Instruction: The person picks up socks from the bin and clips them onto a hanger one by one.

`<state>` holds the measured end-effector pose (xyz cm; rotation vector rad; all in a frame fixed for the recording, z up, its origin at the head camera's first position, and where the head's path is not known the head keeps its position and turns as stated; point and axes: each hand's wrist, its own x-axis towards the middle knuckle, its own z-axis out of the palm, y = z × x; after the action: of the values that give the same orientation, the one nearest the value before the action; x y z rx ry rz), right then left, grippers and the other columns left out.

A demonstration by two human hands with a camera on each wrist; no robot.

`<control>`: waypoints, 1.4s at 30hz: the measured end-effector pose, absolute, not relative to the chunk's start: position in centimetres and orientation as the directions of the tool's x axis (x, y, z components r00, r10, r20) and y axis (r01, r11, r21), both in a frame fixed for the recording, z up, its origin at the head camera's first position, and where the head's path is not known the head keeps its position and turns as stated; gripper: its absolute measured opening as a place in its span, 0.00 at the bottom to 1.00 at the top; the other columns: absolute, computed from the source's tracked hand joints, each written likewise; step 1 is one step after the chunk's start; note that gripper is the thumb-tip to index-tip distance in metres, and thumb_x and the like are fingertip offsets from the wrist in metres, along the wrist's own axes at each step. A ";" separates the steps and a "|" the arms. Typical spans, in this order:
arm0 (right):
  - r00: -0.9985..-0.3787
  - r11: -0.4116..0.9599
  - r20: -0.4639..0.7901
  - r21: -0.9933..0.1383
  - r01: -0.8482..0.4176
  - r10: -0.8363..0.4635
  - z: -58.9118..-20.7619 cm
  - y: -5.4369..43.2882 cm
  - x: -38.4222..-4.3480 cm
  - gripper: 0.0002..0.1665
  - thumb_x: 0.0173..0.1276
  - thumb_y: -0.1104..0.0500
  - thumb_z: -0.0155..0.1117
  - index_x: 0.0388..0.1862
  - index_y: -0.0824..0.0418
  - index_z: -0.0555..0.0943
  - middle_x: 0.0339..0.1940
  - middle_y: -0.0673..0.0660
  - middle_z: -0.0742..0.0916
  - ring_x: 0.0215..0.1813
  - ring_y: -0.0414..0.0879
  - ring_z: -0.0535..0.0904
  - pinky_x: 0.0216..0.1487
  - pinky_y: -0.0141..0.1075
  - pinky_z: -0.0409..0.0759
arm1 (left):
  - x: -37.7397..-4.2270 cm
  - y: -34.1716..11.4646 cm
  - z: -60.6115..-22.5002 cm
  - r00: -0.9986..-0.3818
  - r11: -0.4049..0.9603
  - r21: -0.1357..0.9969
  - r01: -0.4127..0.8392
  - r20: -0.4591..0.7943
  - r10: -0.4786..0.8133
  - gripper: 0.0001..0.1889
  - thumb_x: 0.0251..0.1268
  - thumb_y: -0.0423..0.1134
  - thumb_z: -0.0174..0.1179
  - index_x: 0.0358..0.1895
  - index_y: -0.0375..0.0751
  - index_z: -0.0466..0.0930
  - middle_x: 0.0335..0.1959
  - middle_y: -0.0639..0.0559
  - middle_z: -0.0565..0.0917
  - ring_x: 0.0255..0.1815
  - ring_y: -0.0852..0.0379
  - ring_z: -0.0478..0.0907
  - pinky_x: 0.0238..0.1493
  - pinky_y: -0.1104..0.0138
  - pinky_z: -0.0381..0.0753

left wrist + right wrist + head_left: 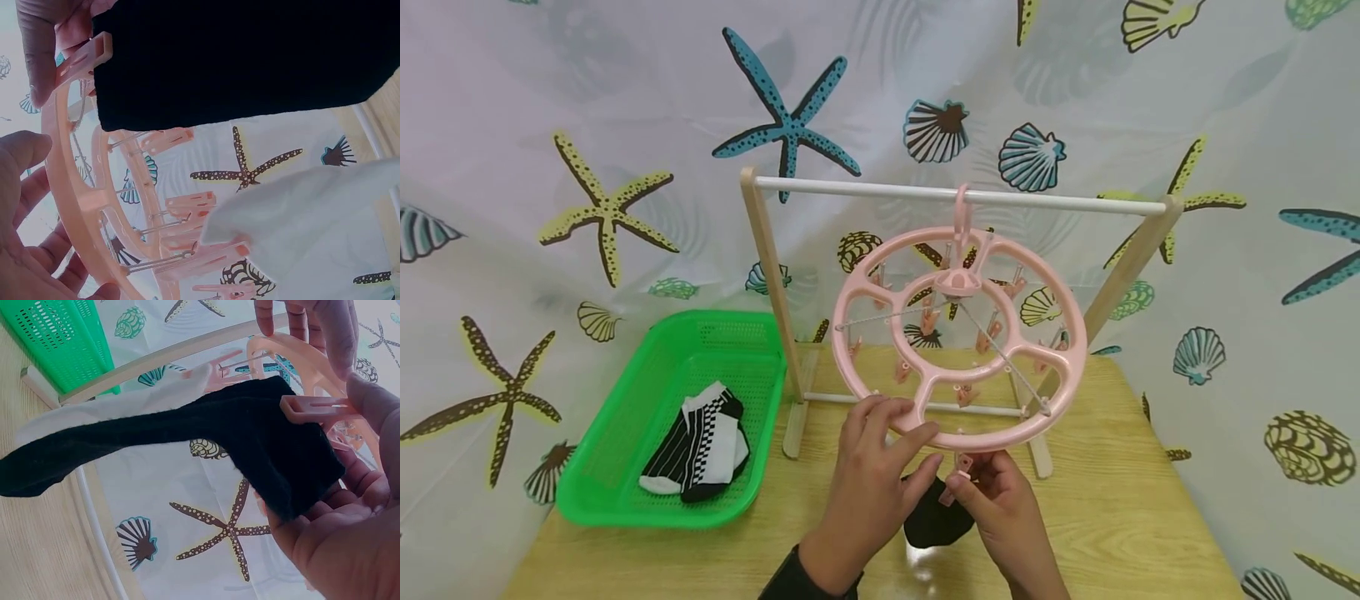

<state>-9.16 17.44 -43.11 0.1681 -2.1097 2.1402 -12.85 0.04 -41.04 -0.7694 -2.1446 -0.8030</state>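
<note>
A round pink sock hanger (1007, 437) with small clothespins hangs by its hook from a white bar. My left hand (876, 475) holds the near rim, fingers over the top. Just right of it, my right hand (1003, 504) pinches a pink clothespin (319, 409) below the rim, thumb on its handle. That clothespin sits on the edge of a black sock (250, 425), which droops from it; my right fingers also lie behind the sock's edge. A white sock (300, 212) hangs from another clothespin (206, 259) farther along the ring.
At the left a green basket (583, 467) contains several black-and-white socks (707, 442). The rack's wooden posts (771, 275) stand on the wooden table (1120, 467), with a low crossbar between them. Behind is a curtain (647, 108) printed with starfish and shells.
</note>
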 end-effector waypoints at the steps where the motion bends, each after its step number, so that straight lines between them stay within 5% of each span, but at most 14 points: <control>1: -0.985 -0.012 0.172 -0.985 -0.172 0.015 -43.1 17.4 -9.2 0.11 0.68 0.73 0.62 0.46 0.72 0.72 0.36 0.59 0.76 0.35 0.49 0.81 0.37 0.40 0.84 | -12.9 0.0 -41.0 -0.573 0.630 0.308 0.713 0.774 0.271 0.16 0.51 0.43 0.77 0.45 0.50 0.88 0.53 0.46 0.77 0.59 0.44 0.69 0.58 0.49 0.70; 11: -0.988 -0.055 0.154 -0.986 -0.155 0.029 -43.4 17.6 -9.0 0.13 0.70 0.71 0.61 0.50 0.75 0.73 0.38 0.61 0.80 0.37 0.52 0.83 0.41 0.42 0.84 | -13.1 -0.2 -40.9 -0.609 0.608 0.367 0.704 0.753 0.250 0.14 0.53 0.43 0.76 0.40 0.46 0.84 0.52 0.46 0.77 0.54 0.47 0.72 0.53 0.52 0.73; 21: -0.971 0.071 0.176 -0.984 -0.166 0.164 -43.6 17.5 -9.0 0.10 0.65 0.72 0.66 0.45 0.72 0.78 0.38 0.60 0.84 0.40 0.43 0.81 0.40 0.32 0.80 | -13.8 -0.4 -40.8 -0.621 0.633 0.357 0.687 0.741 0.255 0.17 0.49 0.47 0.78 0.38 0.47 0.82 0.51 0.46 0.77 0.52 0.47 0.72 0.50 0.51 0.73; 29: -0.970 0.021 0.156 -0.988 -0.155 0.187 -43.8 18.1 -8.8 0.09 0.66 0.74 0.64 0.44 0.74 0.77 0.38 0.53 0.84 0.39 0.43 0.82 0.43 0.33 0.81 | -14.4 -0.8 -40.9 -0.638 0.673 0.325 0.664 0.717 0.283 0.19 0.45 0.46 0.81 0.37 0.47 0.82 0.51 0.44 0.76 0.53 0.42 0.70 0.56 0.49 0.70; 35: -0.965 0.007 0.136 -0.990 -0.138 0.224 -43.9 18.4 -8.7 0.08 0.69 0.70 0.63 0.43 0.74 0.77 0.35 0.60 0.83 0.38 0.45 0.83 0.45 0.34 0.81 | -14.6 -1.0 -40.8 -0.669 0.696 0.328 0.638 0.684 0.291 0.20 0.44 0.46 0.81 0.37 0.47 0.81 0.52 0.43 0.75 0.53 0.41 0.69 0.57 0.47 0.69; 42: -0.957 0.020 0.119 -0.993 -0.118 0.263 -44.2 18.9 -8.7 0.06 0.71 0.69 0.61 0.41 0.75 0.78 0.32 0.56 0.84 0.37 0.46 0.83 0.44 0.34 0.80 | -14.9 -1.3 -40.6 -0.664 0.703 0.319 0.635 0.691 0.285 0.20 0.42 0.45 0.82 0.36 0.46 0.81 0.51 0.43 0.76 0.52 0.41 0.70 0.55 0.48 0.71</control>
<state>-8.74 18.95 -44.24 -0.1495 -2.0290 2.0214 -14.88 -1.30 -40.57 -0.6995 -2.2897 -0.7374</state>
